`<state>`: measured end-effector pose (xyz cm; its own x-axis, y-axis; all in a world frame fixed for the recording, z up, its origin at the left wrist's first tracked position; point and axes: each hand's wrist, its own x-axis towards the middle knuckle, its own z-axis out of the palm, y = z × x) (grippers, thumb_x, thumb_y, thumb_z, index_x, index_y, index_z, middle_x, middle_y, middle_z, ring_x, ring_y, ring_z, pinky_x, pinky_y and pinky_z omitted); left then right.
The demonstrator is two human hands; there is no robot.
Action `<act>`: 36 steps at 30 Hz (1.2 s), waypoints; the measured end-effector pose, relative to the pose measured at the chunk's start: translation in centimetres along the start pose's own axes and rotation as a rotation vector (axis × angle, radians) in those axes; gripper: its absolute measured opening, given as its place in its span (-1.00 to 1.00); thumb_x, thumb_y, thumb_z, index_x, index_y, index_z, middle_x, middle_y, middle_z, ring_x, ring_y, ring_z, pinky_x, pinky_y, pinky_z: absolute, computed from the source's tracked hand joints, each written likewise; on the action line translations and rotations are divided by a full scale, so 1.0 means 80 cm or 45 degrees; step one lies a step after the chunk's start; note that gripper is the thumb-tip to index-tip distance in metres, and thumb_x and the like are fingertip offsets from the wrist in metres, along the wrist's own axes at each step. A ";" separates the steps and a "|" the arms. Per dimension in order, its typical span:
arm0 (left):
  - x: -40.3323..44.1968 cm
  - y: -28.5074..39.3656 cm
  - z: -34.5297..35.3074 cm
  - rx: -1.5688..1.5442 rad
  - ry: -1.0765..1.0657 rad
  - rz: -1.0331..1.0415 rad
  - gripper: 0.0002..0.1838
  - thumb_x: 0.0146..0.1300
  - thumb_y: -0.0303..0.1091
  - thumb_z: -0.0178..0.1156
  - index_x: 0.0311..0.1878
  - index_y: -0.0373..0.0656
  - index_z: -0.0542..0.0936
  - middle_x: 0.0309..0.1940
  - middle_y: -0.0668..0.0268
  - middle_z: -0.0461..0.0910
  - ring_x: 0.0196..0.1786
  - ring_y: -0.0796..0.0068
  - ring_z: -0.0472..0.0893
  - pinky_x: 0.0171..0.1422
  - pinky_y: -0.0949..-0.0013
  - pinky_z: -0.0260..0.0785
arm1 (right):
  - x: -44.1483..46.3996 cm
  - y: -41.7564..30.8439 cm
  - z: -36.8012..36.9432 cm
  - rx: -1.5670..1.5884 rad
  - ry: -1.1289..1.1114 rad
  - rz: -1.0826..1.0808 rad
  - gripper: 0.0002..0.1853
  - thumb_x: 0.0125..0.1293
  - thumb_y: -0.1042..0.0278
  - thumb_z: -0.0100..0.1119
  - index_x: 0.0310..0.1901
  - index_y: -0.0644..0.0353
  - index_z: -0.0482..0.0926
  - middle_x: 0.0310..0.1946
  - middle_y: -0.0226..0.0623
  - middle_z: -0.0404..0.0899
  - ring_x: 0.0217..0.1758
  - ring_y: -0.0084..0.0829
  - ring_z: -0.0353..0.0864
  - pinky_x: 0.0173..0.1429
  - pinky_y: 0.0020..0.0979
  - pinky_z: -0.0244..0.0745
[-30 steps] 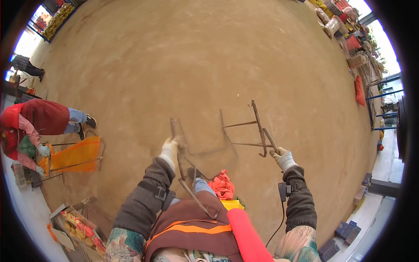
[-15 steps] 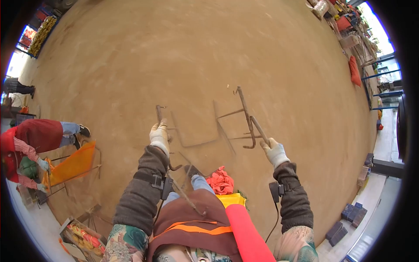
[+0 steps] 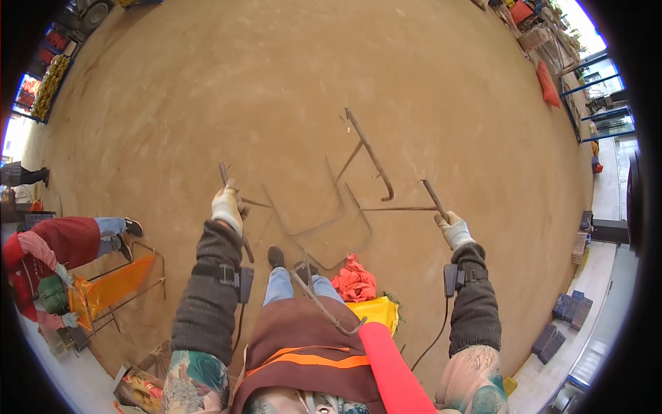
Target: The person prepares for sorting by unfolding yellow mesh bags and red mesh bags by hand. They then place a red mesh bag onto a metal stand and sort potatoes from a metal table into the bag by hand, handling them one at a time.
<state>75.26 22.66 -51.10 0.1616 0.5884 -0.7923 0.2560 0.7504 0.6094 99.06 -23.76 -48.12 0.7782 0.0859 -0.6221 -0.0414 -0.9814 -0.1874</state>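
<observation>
A brown, rusty-looking folding frame of thin metal bars (image 3: 407,209) is spread out in front of me, its bent legs reaching down towards the floor. My left hand (image 3: 229,207), in a pale work glove, is closed around one upper bar. At the other side my right hand (image 3: 453,229), gloved likewise, grips the end of another bar (image 3: 433,194). Between and beyond the hands slants a bar with a hooked end (image 3: 370,152). A bent rod (image 3: 318,303) of metal reaches back over my apron.
Red crumpled fabric (image 3: 354,279) and a yellow bag (image 3: 376,312) lie by my feet. To the left a co-worker (image 3: 62,248) handles a similar frame with orange mesh (image 3: 117,279). A crate (image 3: 134,386) stands at lower left; dark blocks (image 3: 572,309) sit at right.
My hands have moved farther apart, the left one leftward and the right one rightward. The bars of the frame are spread wider, and the hooked bar has swung away from my right hand.
</observation>
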 end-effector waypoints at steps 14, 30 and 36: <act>0.047 0.030 0.051 -0.092 -0.036 -0.073 -0.76 0.30 -0.05 0.09 -0.27 -0.01 0.42 -0.76 0.52 0.19 -0.75 0.61 0.19 -0.45 0.41 0.38 | -0.209 -0.136 0.247 0.545 -0.192 -0.214 -0.14 0.04 -0.10 0.33 0.26 0.26 0.22 0.01 0.05 0.45 0.13 -0.21 0.44 0.21 -0.32 0.31; 0.083 0.108 0.037 -0.263 -0.169 -0.193 -0.70 0.27 0.01 0.12 -0.34 -0.02 0.41 -0.78 0.51 0.21 -0.72 0.61 0.22 -0.41 0.38 0.44 | -0.203 -0.052 0.159 -0.004 0.087 -0.017 -0.58 0.25 -0.05 0.11 -0.13 0.18 0.54 -0.33 0.00 0.60 -0.21 -0.05 0.60 -0.14 -0.22 0.47; 0.094 0.098 0.033 -0.358 -0.185 -0.199 -0.67 0.26 0.02 0.12 -0.41 0.00 0.38 -0.80 0.48 0.20 -0.75 0.57 0.22 -0.47 0.38 0.42 | -0.183 0.056 0.100 -0.219 0.196 0.181 -0.66 0.26 0.01 0.07 -0.16 0.13 0.54 -0.37 -0.03 0.59 -0.23 0.00 0.58 -0.17 -0.17 0.45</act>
<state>81.03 32.16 -52.34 0.2807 0.4261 -0.8600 0.0189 0.8934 0.4488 82.49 -28.03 -45.95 0.8587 -0.0688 -0.5079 -0.0601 -0.9976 0.0334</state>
